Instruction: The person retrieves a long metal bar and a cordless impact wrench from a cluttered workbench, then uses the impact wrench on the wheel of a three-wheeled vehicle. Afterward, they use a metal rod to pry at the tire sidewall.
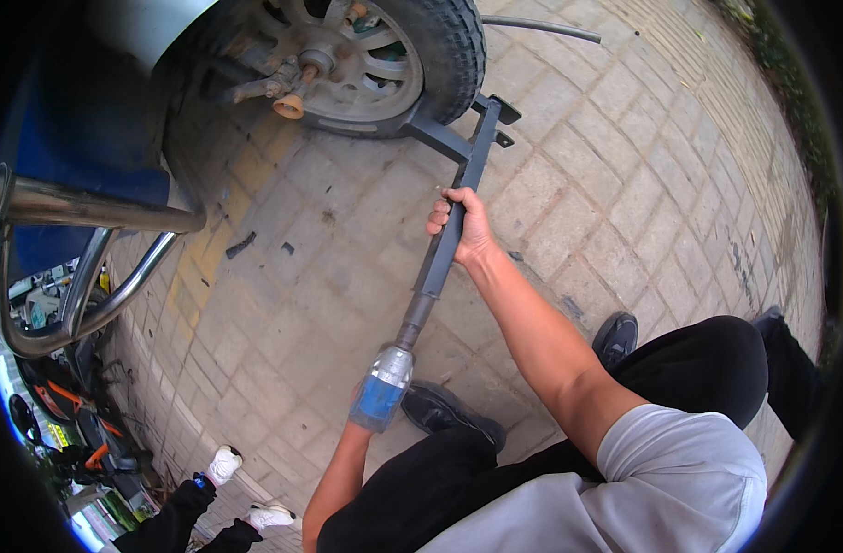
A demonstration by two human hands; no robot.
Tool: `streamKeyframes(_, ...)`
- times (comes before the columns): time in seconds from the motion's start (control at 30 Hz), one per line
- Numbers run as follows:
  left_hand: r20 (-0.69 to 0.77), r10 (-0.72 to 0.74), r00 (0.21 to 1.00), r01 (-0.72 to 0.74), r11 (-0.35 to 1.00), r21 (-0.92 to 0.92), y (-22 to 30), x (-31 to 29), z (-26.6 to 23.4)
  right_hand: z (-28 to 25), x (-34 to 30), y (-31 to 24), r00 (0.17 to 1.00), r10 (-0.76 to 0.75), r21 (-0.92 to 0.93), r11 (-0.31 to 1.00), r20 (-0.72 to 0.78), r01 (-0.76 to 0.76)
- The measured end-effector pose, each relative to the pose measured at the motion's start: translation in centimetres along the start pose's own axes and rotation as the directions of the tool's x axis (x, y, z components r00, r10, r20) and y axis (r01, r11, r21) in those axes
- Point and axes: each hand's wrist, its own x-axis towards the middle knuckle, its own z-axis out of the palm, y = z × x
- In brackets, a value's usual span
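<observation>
- The right hand [465, 226] is gripping a dark-grey square metal bar [436, 264].
- The left hand [357, 427] is sitting behind a blue-and-silver power tool [383, 389]; I can't tell its grip.

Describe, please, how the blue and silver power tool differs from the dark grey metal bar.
Colour: the power tool is blue and silver; the metal bar is dark grey.
Shape: the power tool is short and rounded; the metal bar is long, straight and angular.
Position: the power tool is near the person's legs; the metal bar reaches up beside the wheel.
Shared: both lie roughly along one slanting line, with a narrower shaft between them.
</observation>
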Motion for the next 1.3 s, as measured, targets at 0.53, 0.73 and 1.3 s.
streamKeyframes(0.53,0.132,-0.146,0.980,0.141,0.989,0.047,3.1,0.8,-2.0,0.0,0.2,-0.1,1.000,-0.006,-0.014,1.000,0.030,0.006)
streamKeyframes(0.73,-0.041,-0.113,0.993,0.117,0.989,0.088,2.9,0.6,-3.0,-0.1,0.3,-0.1,1.000,-0.013,-0.030,0.999,0.024,0.013)
streamKeyframes(1.3,0.163,0.253,0.954,-0.298,0.709,0.639,6.0,3.4,-8.3,-0.4,0.4,-0.2,1.000,0.010,-0.008,1.000,0.026,-0.010)
